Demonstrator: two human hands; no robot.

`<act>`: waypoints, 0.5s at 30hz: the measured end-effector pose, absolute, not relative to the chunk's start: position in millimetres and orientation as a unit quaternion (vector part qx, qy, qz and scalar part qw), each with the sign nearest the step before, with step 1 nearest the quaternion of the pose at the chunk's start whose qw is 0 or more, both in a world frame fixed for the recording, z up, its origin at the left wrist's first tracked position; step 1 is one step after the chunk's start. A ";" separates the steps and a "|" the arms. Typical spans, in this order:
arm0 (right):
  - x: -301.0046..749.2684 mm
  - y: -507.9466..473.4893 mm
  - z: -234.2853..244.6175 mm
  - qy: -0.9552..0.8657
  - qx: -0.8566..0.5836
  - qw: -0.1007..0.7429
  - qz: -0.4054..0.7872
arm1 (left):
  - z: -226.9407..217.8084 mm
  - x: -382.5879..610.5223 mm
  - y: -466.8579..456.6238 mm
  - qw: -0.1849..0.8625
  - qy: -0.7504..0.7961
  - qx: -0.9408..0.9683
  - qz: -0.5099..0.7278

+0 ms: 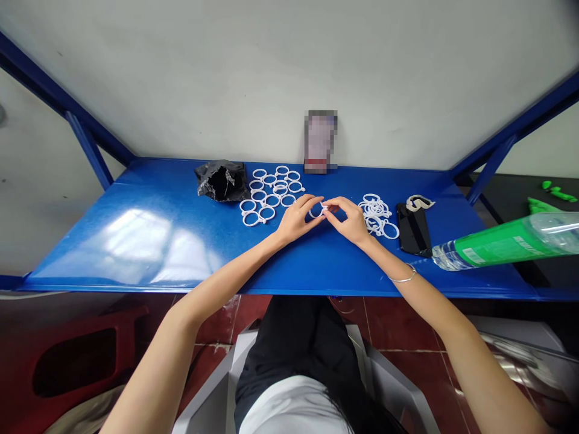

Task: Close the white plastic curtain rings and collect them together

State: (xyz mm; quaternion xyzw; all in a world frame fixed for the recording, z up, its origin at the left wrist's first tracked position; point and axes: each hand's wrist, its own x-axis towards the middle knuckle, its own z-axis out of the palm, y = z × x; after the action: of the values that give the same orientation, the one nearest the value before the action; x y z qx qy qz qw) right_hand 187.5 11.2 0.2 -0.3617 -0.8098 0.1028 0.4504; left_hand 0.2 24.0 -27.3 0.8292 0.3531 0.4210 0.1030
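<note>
Both of my hands meet over the middle of the blue table [149, 235]. My left hand [296, 218] and my right hand [348, 220] each pinch one side of a small white plastic ring [318, 210] held between them. Left of my hands, several white rings [270, 193] lie spread out flat in rows. To the right of my right hand sits a tangled heap of white rings [377, 216]. A thin bracelet [404, 278] circles my right wrist.
A crumpled black bag [221, 179] lies at the back left. A blurred phone [320, 141] leans on the wall. A black phone [413, 229] and a white clip [420, 202] lie right. A green-labelled bottle [502, 243] lies at the table's right edge.
</note>
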 end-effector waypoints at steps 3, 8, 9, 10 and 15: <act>187.2 11.1 0.3 -0.807 -0.360 0.456 0.102 | -28.2 -0.4 25.0 0.096 0.365 0.827 0.417; 187.3 11.3 1.2 -0.800 -0.374 0.459 0.096 | -29.0 -1.3 25.9 0.098 0.380 0.819 0.419; 187.5 11.5 1.1 -0.797 -0.378 0.461 0.094 | -28.9 -1.4 25.9 0.100 0.381 0.818 0.419; 187.8 11.7 0.9 -0.795 -0.380 0.464 0.094 | -28.8 -1.4 25.9 0.101 0.381 0.818 0.420; 188.7 13.2 -0.9 -0.789 -0.383 0.472 0.090 | -28.5 -1.8 26.5 0.096 0.371 0.817 0.431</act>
State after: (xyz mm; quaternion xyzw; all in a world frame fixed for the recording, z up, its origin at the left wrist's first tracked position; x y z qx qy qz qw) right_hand 188.7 13.2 -0.9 -0.3835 -0.7890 0.0898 0.4716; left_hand -1.8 26.5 -28.5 0.8167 0.3710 0.4314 0.0960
